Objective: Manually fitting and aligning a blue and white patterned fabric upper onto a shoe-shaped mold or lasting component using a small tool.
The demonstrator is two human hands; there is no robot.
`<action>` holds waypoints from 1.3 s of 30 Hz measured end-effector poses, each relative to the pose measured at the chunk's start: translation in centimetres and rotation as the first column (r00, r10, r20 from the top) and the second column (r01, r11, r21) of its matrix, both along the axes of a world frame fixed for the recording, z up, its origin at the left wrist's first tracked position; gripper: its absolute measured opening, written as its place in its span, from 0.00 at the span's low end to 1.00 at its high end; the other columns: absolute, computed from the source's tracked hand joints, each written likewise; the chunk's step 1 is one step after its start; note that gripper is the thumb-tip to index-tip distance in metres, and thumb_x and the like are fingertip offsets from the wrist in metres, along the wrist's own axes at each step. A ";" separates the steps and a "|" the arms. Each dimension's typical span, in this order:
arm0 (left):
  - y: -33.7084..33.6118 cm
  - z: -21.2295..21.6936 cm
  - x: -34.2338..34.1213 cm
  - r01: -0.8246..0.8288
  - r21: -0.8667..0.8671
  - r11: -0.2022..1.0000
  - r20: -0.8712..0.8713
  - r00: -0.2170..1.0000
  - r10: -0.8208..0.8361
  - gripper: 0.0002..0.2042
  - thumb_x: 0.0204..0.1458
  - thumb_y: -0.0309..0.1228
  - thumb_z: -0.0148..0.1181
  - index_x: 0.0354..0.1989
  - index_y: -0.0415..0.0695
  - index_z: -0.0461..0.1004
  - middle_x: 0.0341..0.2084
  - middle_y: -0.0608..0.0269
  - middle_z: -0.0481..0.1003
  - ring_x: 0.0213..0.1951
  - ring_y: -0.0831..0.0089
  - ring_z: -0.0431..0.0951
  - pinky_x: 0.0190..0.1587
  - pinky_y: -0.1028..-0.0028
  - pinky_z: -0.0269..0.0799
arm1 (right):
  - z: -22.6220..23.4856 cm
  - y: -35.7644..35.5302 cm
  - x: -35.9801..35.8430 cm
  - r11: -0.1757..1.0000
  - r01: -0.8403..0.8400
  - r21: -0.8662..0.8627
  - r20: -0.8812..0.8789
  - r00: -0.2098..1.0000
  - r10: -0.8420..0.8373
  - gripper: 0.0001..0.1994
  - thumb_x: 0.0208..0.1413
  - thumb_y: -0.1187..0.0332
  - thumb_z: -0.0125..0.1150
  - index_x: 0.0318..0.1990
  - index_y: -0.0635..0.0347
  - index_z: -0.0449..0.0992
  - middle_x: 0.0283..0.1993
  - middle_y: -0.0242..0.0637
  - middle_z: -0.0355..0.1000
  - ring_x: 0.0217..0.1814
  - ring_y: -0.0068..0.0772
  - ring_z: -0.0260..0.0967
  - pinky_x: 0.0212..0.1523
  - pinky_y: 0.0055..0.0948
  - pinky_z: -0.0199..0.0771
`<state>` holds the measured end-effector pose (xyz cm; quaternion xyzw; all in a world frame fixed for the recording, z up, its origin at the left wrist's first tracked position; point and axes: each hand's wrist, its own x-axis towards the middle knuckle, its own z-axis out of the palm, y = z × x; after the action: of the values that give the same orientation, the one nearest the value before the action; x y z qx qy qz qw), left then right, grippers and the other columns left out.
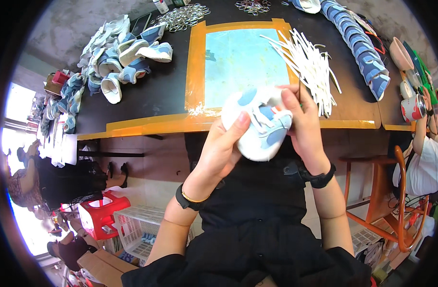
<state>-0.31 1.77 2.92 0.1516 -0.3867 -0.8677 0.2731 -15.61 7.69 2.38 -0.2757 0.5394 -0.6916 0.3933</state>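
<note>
Here the left hand (224, 148) holds a small white and blue baby shoe (259, 125) just in front of the table edge (147, 125), above the person's lap. Its fingers are curled under the shoe and the thumb (239, 125) lies on top, so the grip is closed around it. The right hand (303, 126) is on the right side of the shoe; its fingers are bent close together and pinch a thin dark tool (299, 91) that stands upright, while they also touch the shoe. On the table, near this hand, lies a pile of white strips (310, 62) beside a light blue mat (243, 62). More small shoes (128, 55) lie in a heap at the left, and a row of blue shoe parts (360, 43) runs along the right.
</note>
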 end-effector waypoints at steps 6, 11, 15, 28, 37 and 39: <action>0.2 0.1 -0.5 -0.032 -0.024 0.999 0.078 0.996 0.034 0.21 0.61 0.38 0.50 0.57 0.35 0.63 0.47 0.59 0.74 0.48 0.73 0.75 0.51 0.73 0.70 | -2.5 -0.2 -0.6 0.999 0.010 -0.039 0.103 0.995 -0.006 0.13 0.62 0.58 0.54 0.36 0.59 0.74 0.23 0.21 0.64 0.20 0.07 0.56 0.16 0.12 0.49; -0.1 -0.9 0.1 0.102 0.096 0.990 -0.026 0.995 -0.100 0.23 0.61 0.39 0.51 0.58 0.35 0.62 0.51 0.58 0.71 0.52 0.72 0.72 0.55 0.70 0.67 | -1.4 0.5 -1.2 0.929 0.275 -0.246 -0.174 0.931 -0.322 0.08 0.60 0.68 0.57 0.36 0.64 0.75 0.30 0.26 0.68 0.27 0.11 0.61 0.27 0.13 0.60; 0.3 -2.4 -0.4 0.121 0.073 0.990 -0.014 0.993 -0.120 0.26 0.60 0.42 0.51 0.60 0.36 0.59 0.54 0.58 0.69 0.56 0.69 0.69 0.60 0.67 0.63 | -1.2 0.7 -1.3 0.871 0.292 -0.395 -0.519 0.711 -0.474 0.06 0.59 0.72 0.57 0.36 0.67 0.75 0.32 0.29 0.68 0.32 0.16 0.61 0.37 0.18 0.61; 0.1 -1.5 -0.7 0.016 -0.001 1.000 0.011 1.000 -0.016 0.28 0.61 0.42 0.49 0.64 0.41 0.51 0.59 0.54 0.63 0.60 0.64 0.65 0.61 0.62 0.63 | -1.1 0.9 -1.0 0.933 0.180 -0.310 -0.754 0.551 -0.357 0.08 0.58 0.72 0.55 0.41 0.67 0.77 0.33 0.37 0.66 0.33 0.28 0.64 0.35 0.22 0.64; 0.9 -2.6 -2.3 -0.186 0.107 0.977 -0.123 0.972 0.199 0.24 0.64 0.41 0.40 0.64 0.41 0.52 0.59 0.54 0.63 0.60 0.63 0.65 0.60 0.63 0.65 | -0.5 1.1 0.0 0.943 0.053 -0.328 -0.823 0.475 -0.313 0.10 0.51 0.80 0.59 0.41 0.63 0.78 0.42 0.40 0.69 0.38 0.36 0.70 0.39 0.29 0.70; 0.9 -2.5 -2.4 -0.193 0.052 0.980 -0.081 0.977 0.196 0.27 0.64 0.45 0.36 0.65 0.40 0.49 0.62 0.53 0.59 0.62 0.61 0.62 0.62 0.59 0.60 | -0.5 0.8 -0.6 0.958 0.127 -0.256 -0.848 0.446 -0.285 0.10 0.52 0.80 0.58 0.41 0.63 0.77 0.42 0.39 0.70 0.39 0.37 0.72 0.40 0.30 0.71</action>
<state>-2.68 2.70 0.37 0.1573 -0.3386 -0.8509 0.3697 -16.23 8.47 1.87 -0.5524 0.6381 -0.5341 -0.0486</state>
